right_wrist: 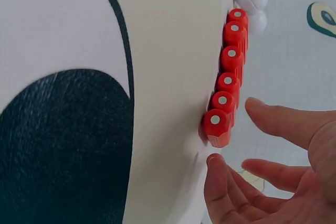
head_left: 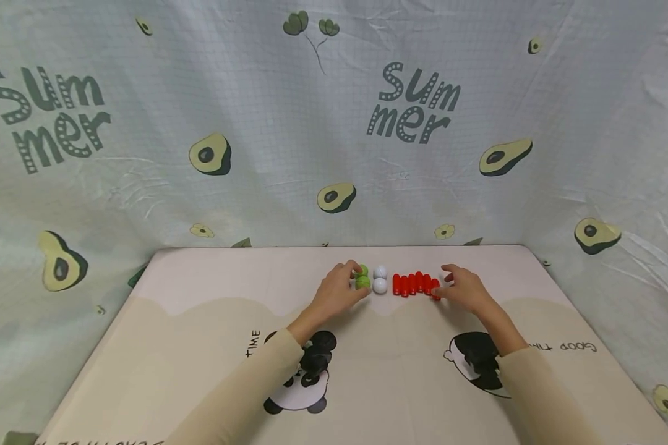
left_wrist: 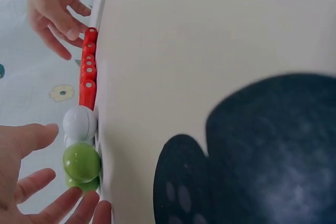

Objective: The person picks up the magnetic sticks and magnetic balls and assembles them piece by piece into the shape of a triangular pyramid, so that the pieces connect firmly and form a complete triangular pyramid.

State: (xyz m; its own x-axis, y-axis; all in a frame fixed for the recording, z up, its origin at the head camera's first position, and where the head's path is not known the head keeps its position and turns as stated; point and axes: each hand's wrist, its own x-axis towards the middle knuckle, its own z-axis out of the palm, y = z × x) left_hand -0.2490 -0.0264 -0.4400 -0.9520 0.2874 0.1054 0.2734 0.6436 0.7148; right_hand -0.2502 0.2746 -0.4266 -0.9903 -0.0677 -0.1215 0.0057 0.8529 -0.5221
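Two green balls [head_left: 362,282] stand one behind the other near the table's far edge, beside two white balls [head_left: 380,286]. To the right is a side-by-side row of several short red cylinders [head_left: 404,286], each with a pale dot on its near end [right_wrist: 231,53]. My left hand [head_left: 336,290] is at the left side of the green balls, fingers spread and thumb apart in the left wrist view. At the row's right end my right hand [head_left: 463,292] has its fingertips close to the last red cylinder [right_wrist: 216,124]; its fingers are loosely bent around nothing.
The pale table [head_left: 389,395] carries printed pandas [head_left: 306,395] and lettering. Behind it and along both sides hangs a light curtain [head_left: 289,123] with avocados and "summer" printed on it. Both sleeved forearms reach across the table from the near side.
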